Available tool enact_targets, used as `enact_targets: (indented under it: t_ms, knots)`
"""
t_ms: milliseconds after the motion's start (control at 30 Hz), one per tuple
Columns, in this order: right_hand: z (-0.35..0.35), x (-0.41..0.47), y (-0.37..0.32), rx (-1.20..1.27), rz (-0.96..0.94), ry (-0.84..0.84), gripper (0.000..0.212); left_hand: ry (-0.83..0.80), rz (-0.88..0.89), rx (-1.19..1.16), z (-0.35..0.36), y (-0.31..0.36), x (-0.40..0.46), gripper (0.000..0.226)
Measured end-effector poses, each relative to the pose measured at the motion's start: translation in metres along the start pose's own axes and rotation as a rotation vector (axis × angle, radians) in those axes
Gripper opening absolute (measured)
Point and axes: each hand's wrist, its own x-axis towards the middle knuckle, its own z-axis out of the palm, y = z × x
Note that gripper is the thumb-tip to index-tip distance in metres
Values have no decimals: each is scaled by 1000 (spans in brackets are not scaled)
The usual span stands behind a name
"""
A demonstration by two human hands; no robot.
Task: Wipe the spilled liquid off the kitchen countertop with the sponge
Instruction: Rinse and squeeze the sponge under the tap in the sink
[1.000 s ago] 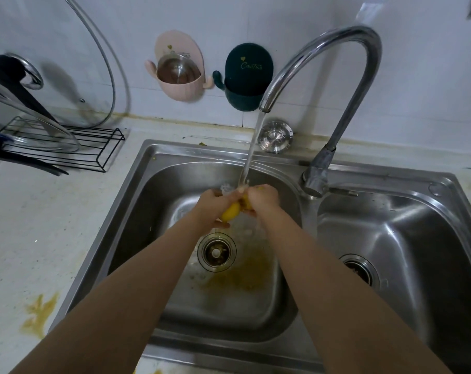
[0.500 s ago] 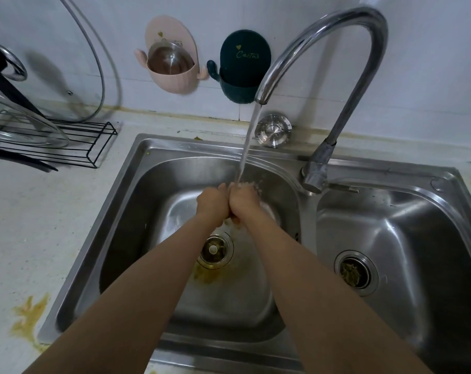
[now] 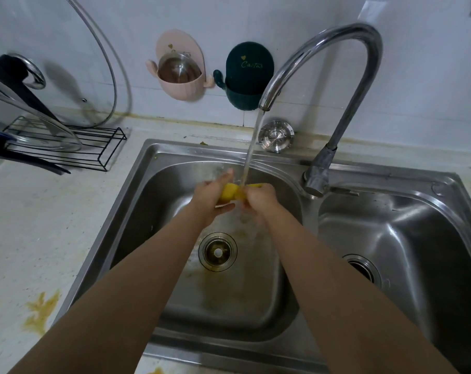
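Both hands' grip clamps the sponge under running tap water above the steel sink, stained countertop alongside

A steel double sink is set into the worktop, with a curved tap rising behind the divider between its basins. Behind the sink, a pink holder and a dark green holder hang on the wall, and a round metal strainer leans below them. Left of the sink stands a black wire rack holding glass lids.

Hands slightly apart under the stream since half a second ago, yellow sponge again visible between them.
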Motion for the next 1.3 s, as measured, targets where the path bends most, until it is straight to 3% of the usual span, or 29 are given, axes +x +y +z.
enact_targets:
  t_ms: [100,200,300,600,700,867,1033,1133,1300]
  knots:
    - [-1,1,-3,-85,52,33,30,6,168,151,-2,-7,6,30]
    - [4,6,-2,-12,-1,42,41,20,150,199,3,-9,10,26]
    - [10,5,2,-38,-21,66,37,78,75,322,17,-10,9,20]
    - [15,9,17,-111,-69,27,37,44,107,591,21,-25,14,41]
    - [13,7,16,-125,24,2,40,-51,24,508,22,-29,9,42]
    - [-4,1,10,-97,179,-110,66,-54,-201,47,28,-24,-10,34]
    - [-8,1,-2,-118,-15,-83,35,137,-2,60,26,-24,1,47]
    - [2,2,0,-159,-32,-48,37,155,87,141,26,-21,1,53]
    - [13,4,11,-86,-43,0,45,158,144,491,28,-20,1,48]
